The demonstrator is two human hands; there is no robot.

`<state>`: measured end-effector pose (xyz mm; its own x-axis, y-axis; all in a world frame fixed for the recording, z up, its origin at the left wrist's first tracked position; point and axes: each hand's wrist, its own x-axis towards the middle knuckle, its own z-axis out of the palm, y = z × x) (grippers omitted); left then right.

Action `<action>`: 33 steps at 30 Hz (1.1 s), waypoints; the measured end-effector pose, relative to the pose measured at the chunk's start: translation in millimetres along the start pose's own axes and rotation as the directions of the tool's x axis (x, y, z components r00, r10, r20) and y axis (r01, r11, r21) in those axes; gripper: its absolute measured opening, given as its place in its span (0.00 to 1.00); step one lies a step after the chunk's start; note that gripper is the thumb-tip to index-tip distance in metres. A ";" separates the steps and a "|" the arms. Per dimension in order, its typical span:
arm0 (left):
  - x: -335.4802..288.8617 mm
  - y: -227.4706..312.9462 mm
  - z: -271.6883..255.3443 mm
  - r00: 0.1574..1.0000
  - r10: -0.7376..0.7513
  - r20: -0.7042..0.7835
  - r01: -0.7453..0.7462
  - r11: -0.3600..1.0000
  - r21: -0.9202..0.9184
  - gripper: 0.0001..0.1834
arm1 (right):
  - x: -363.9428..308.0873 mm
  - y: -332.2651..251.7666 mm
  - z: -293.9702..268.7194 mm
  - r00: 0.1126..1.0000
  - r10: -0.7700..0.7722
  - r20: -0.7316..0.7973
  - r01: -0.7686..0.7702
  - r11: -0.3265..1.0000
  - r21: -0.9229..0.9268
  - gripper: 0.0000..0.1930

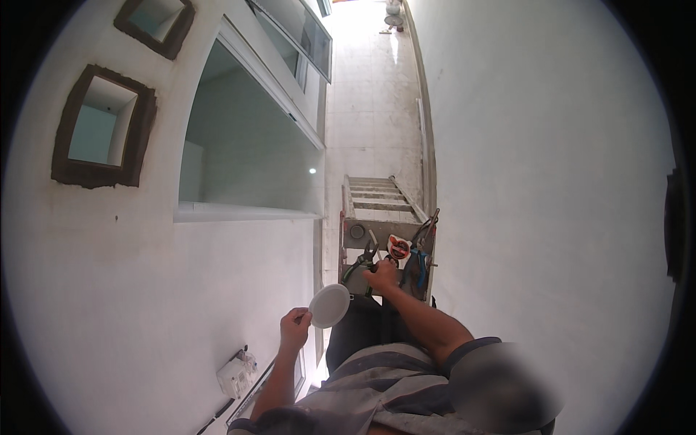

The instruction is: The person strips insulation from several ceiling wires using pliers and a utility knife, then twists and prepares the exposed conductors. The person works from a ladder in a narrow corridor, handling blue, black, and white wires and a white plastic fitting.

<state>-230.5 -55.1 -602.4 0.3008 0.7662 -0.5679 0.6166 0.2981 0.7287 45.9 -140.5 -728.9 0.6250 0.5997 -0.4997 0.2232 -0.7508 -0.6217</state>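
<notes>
A round white panel light (329, 306) is pinched at its left edge by my left hand (295, 326), held out beside the left wall. A small clip shows at its right edge. My right hand (383, 276) is down on the ladder's top platform (350, 283), its fingers bent among the tools. What they grip is hidden. Just left of the fingers lie green-handled pliers (360, 262). Blue-handled pliers (423, 267) rest to the right. Beyond the hand sits an orange-and-white roll of tape (398, 247), with a dark round roll (357, 231) at the far left.
The ladder (380, 196) stands in a narrow passage between white walls. A window opening (246, 138) and two framed holes, the larger one (65, 134) lower, are in the left wall. A white box with wires (238, 375) hangs low left. Objects (393, 18) lie far down the passage.
</notes>
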 end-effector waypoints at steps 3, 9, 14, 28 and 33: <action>5.0 8.0 -3.7 0.999 0.029 0.012 -0.029 0.999 -0.030 0.13 | -13.7 6.8 -32.1 0.997 -0.080 0.002 0.080 0.997 0.024 0.20; 5.9 40.2 0.3 0.995 0.099 0.022 -0.097 0.993 -0.065 0.11 | -34.7 -23.4 -131.4 0.963 -0.257 0.083 0.229 0.940 0.252 0.15; -6.5 94.2 7.2 0.985 0.162 0.066 -0.140 0.955 -0.263 0.11 | -32.0 -42.5 -187.5 0.936 -0.346 -0.061 0.346 0.876 0.337 0.14; 8.4 217.5 25.6 0.761 0.645 -0.073 -0.646 0.763 0.013 0.06 | -68.8 -69.8 -287.1 0.775 -0.531 0.343 -0.381 0.040 0.924 0.32; 8.6 244.9 48.5 0.653 0.757 0.006 -0.753 0.648 0.113 0.05 | -90.6 -96.2 -287.9 0.933 -0.289 0.213 -0.070 0.435 0.898 0.19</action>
<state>-41.5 -3.2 -447.4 0.6675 0.7229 0.1788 0.2559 -0.4482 0.8566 183.1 -202.4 -450.2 0.3594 0.8359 -0.4149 -0.6179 -0.1200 -0.7770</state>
